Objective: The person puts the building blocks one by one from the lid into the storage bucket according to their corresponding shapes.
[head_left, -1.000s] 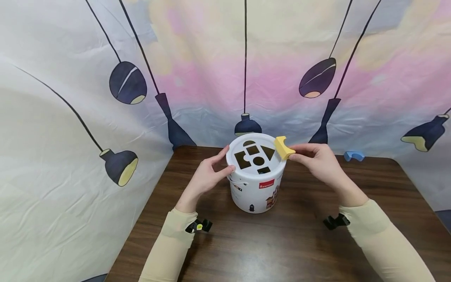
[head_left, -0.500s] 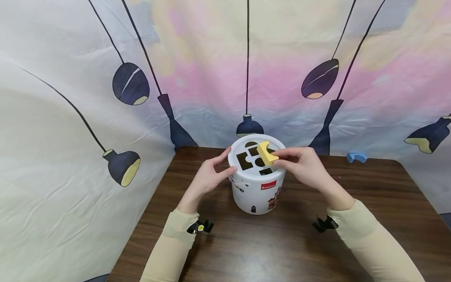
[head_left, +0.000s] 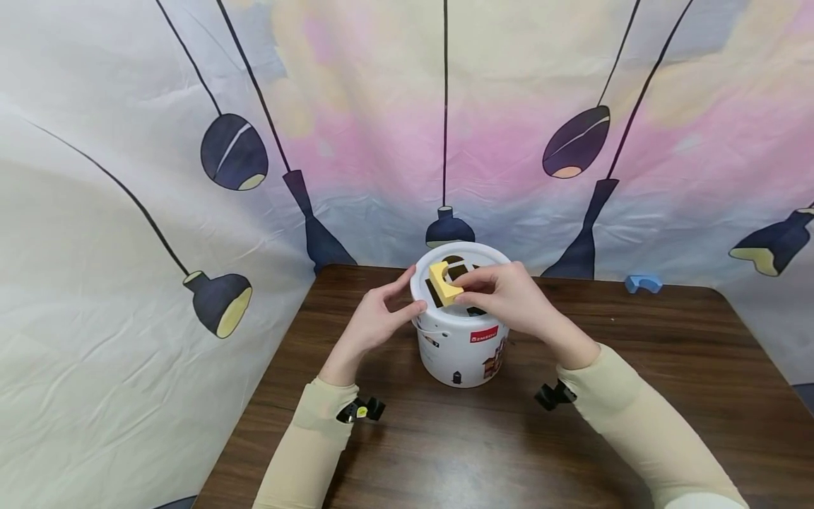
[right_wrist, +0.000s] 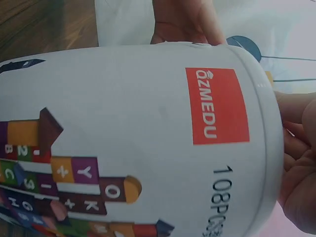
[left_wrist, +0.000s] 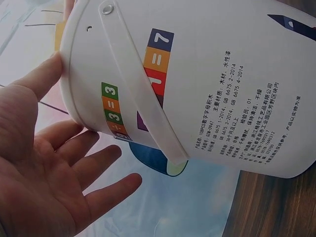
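A white bucket (head_left: 454, 353) stands upright on the table, its lid cut with several shaped holes. My right hand (head_left: 511, 297) pinches a yellow arch block (head_left: 439, 279) between thumb and fingers, over the notched hole at the lid's left; whether block and lid touch I cannot tell. Thumb and index finger of my left hand (head_left: 375, 318) rest on the bucket's left rim. The left wrist view shows the other fingers of that hand (left_wrist: 54, 163) spread loosely beside the wall. In the right wrist view the bucket's red label (right_wrist: 217, 106) faces the camera, and the block is mostly hidden.
A blue arch block (head_left: 643, 283) lies near the back right edge of the brown wooden table (head_left: 458, 452). Behind the table hangs a cloth (head_left: 381, 141) printed with dark lamps. The bucket's white handle (left_wrist: 140, 84) hangs against its side.
My right hand has carried the yellow arch block leftward across the lid, from its right rim to the notched hole. The left hand has stayed on the bucket's rim.
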`<state>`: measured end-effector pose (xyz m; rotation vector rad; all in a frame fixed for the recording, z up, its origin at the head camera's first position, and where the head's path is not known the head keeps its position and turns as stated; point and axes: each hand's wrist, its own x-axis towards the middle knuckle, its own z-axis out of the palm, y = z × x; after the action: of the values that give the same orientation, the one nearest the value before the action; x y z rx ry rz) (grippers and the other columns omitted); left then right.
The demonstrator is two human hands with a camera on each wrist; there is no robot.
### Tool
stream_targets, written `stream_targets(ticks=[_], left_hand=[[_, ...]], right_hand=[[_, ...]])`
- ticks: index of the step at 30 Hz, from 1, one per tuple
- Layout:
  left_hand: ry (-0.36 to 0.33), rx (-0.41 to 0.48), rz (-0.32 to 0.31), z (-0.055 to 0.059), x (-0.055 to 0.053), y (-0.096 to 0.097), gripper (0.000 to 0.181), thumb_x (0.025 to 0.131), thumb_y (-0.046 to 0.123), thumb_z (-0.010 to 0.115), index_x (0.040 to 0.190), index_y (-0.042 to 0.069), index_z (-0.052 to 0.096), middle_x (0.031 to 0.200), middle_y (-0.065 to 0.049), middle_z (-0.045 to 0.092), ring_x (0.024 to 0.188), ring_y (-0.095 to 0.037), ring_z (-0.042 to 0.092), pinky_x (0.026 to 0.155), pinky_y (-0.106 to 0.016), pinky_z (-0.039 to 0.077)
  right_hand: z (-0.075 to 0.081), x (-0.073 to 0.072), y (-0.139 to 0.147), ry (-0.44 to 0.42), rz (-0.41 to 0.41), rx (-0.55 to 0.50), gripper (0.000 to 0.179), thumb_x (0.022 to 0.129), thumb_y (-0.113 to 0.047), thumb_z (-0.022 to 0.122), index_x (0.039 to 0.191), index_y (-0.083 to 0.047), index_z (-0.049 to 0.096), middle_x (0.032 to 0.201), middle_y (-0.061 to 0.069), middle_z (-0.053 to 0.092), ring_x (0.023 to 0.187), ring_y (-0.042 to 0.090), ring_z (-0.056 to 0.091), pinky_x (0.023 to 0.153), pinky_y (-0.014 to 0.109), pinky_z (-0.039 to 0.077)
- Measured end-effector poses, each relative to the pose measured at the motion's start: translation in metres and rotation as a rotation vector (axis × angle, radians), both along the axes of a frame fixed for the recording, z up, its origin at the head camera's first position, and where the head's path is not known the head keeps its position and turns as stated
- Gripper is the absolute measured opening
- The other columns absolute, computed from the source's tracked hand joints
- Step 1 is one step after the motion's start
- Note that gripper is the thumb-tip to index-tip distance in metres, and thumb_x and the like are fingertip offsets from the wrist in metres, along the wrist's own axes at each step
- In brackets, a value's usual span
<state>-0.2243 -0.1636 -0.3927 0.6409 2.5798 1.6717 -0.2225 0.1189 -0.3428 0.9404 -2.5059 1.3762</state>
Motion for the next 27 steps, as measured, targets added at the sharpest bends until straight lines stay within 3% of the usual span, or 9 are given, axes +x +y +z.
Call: stream_targets(ticks=[11, 19, 27], left_hand=[[-0.016, 0.037, -0.009, -0.001, 0.000, 0.000, 0.068, 0.102, 0.025, 0.076, 0.164, 0.024, 0.046, 0.165, 0.001, 0.046, 0.149, -0.027, 0.047, 0.113, -0.058, 0.045], [-0.005, 0.030, -0.006, -0.001, 0.000, 0.000, 0.069, 0.102, 0.027, 0.077, 0.163, 0.025, 0.047, 0.164, 0.002, 0.047, 0.149, -0.026, 0.048, 0.113, -0.057, 0.045], [-0.015, 0.037, -0.011, -0.003, 0.000, 0.000, 0.069, 0.103, 0.025, 0.076, 0.164, 0.024, 0.045, 0.165, 0.000, 0.046, 0.149, -0.027, 0.047, 0.112, -0.057, 0.046]], right_hand=[[0.001, -0.005, -0.013, -0.025, -0.045, 0.055, 0.019, 0.087, -0.015, 0.092, 0.106, -0.012, 0.087, 0.095, -0.004, 0.081, 0.087, 0.011, 0.078, 0.075, 0.035, 0.062], [0.000, -0.006, -0.014, 0.059, -0.039, 0.081, 0.019, 0.088, -0.015, 0.091, 0.106, -0.012, 0.088, 0.095, -0.002, 0.082, 0.083, 0.008, 0.076, 0.070, 0.033, 0.060], [-0.005, -0.012, -0.016, 0.150, -0.050, 0.095, 0.018, 0.085, -0.014, 0.093, 0.102, -0.014, 0.089, 0.096, -0.003, 0.081, 0.089, 0.011, 0.075, 0.073, 0.034, 0.058]])
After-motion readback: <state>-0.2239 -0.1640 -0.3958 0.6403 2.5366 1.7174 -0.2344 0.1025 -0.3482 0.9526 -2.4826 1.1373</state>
